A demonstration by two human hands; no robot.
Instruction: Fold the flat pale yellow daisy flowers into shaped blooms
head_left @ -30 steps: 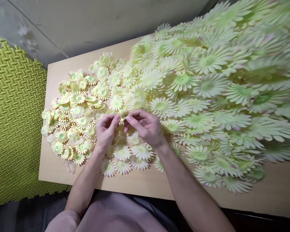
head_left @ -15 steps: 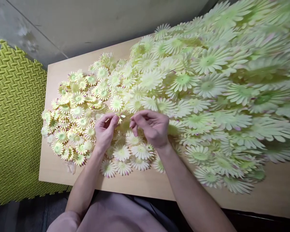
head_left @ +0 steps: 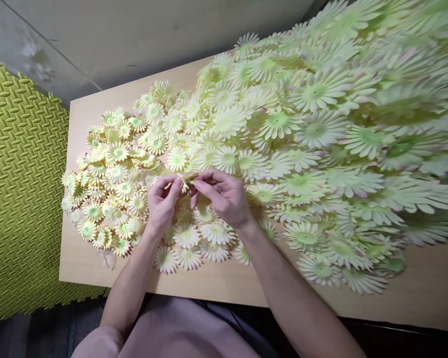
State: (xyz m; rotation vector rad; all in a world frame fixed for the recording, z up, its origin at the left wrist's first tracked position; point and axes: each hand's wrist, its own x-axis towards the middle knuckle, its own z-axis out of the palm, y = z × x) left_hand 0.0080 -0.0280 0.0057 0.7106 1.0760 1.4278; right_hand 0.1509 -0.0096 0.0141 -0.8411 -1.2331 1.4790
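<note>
Pale yellow-green fabric daisy petals cover most of a light wooden table (head_left: 216, 283). My left hand (head_left: 162, 201) and my right hand (head_left: 222, 194) meet over the middle of the spread, fingertips pinched together on one small daisy piece (head_left: 185, 185) between them. Smaller flowers with green centres (head_left: 115, 174) lie heaped to the left of my left hand. Larger flowers (head_left: 321, 134) are piled to the right of my right hand. A row of flat daisies (head_left: 188, 236) lies under my wrists.
A green foam floor mat (head_left: 22, 199) lies left of the table. A grey wall and floor (head_left: 134, 35) run behind it. My lap in pink cloth (head_left: 179, 333) is at the table's near edge. A bare strip of tabletop runs along the front.
Half a second ago my right hand had drawn apart from the left; now its fingertips are back against the left hand's on the small daisy piece.
</note>
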